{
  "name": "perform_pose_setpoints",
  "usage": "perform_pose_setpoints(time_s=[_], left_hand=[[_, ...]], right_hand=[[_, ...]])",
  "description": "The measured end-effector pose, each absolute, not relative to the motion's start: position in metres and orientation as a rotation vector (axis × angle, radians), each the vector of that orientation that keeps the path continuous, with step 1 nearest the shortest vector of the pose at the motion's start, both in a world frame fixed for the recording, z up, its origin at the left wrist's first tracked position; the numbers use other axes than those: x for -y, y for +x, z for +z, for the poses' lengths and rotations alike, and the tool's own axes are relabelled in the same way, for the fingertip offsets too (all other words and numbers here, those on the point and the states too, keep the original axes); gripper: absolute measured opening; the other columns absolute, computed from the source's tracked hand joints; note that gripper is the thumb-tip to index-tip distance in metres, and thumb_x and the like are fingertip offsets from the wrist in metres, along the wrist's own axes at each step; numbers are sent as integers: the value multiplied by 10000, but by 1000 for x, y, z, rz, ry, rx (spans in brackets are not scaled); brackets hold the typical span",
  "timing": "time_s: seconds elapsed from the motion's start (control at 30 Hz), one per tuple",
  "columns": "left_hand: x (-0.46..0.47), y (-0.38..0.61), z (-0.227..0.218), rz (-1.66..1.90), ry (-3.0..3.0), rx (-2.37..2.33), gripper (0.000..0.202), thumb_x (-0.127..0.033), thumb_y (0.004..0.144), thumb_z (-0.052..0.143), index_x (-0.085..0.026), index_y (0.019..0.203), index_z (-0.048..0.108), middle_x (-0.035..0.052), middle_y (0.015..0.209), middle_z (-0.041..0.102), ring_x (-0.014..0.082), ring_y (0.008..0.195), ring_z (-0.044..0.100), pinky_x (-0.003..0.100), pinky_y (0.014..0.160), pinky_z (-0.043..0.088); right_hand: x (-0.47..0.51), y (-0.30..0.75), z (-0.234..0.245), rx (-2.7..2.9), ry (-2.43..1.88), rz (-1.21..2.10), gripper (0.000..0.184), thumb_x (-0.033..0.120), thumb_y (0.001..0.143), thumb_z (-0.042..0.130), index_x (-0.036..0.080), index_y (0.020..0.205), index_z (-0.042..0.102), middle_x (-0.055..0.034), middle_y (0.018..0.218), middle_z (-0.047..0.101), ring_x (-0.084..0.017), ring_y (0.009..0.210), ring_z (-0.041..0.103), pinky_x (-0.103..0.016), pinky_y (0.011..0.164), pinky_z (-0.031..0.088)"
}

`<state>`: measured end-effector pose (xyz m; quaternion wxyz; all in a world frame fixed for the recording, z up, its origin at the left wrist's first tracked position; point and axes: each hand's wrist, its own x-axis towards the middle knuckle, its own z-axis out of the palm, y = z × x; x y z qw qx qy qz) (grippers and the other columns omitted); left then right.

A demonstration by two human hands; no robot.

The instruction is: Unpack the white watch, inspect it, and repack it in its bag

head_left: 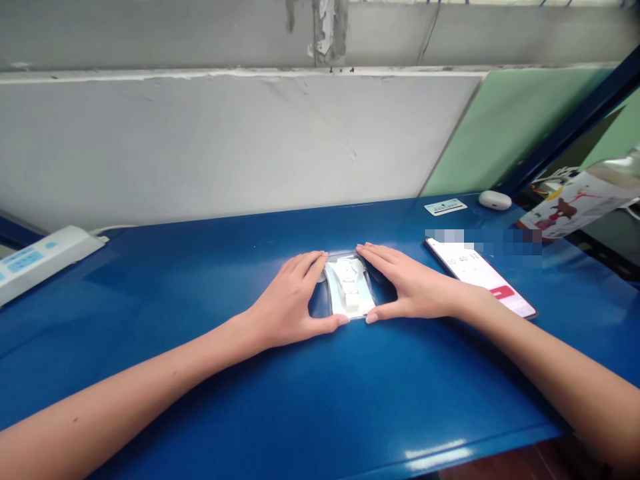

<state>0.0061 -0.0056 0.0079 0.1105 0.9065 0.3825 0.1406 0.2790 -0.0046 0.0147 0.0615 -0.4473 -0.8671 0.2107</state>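
Observation:
A clear plastic packet [351, 287] with a white item and a pale card inside sits between my two hands over the blue table. My left hand [290, 300] grips its left side, fingertips at the far corner and thumb at the near edge. On the other side, my right hand [405, 283] holds it the same way, with fingers at the far right corner and thumb at the near right one. The exact kind of the white item is blurred by glare. Whether the packet rests on the table or is slightly raised, I cannot tell.
A phone [480, 280] showing a timer lies beside my right forearm. Behind it are a small card [445, 207] and a white earbud case [495, 200]. A labelled bottle [583, 200] leans at the right. At the left lies a white power strip [53, 257]. A wall [225, 140] bounds the back.

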Motion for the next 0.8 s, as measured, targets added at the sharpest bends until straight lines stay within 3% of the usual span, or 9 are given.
perform_pose_setpoints(time_s=[0.17,0.43,0.6,0.7,0.8], left_hand=[[5,7,8,431,2653,-1127,931,-646,797,651,-105,1493,352,233,1508,434,415,1387,407,565,1128,361],[6,8,10,421,2654,-1128,948,-648,786,663,-73,1480,370,243,1499,443,414,1387,406,562,1132,357],[5,8,10,394,2650,-1129,945,-654,789,649,-80,1485,369,239,1508,436,411,1400,392,567,1138,347],[6,7,10,369,2648,-1137,932,-628,834,608,-71,1518,309,241,1555,368,396,1438,343,557,1156,328],[7,6,8,378,2631,-1165,852,-549,904,544,-68,1542,249,237,1607,259,378,1483,262,542,1173,308]], right_hand=[[5,278,16,2625,-1351,628,1208,805,705,624,104,1589,190,-216,1638,203,-413,1504,181,-580,1188,267],[6,279,14,2620,-1322,621,1189,780,719,636,136,1598,162,-206,1635,220,-424,1500,181,-612,1174,279],[7,279,12,2670,-1306,568,1153,781,760,588,96,1591,173,-211,1644,168,-398,1511,160,-596,1183,271],[7,278,13,2647,-1267,470,1104,754,769,607,102,1577,232,-229,1616,265,-411,1481,264,-605,1150,330],[7,276,14,2613,-1220,340,874,646,864,580,116,1523,359,-227,1534,427,-388,1393,431,-566,1099,418]])
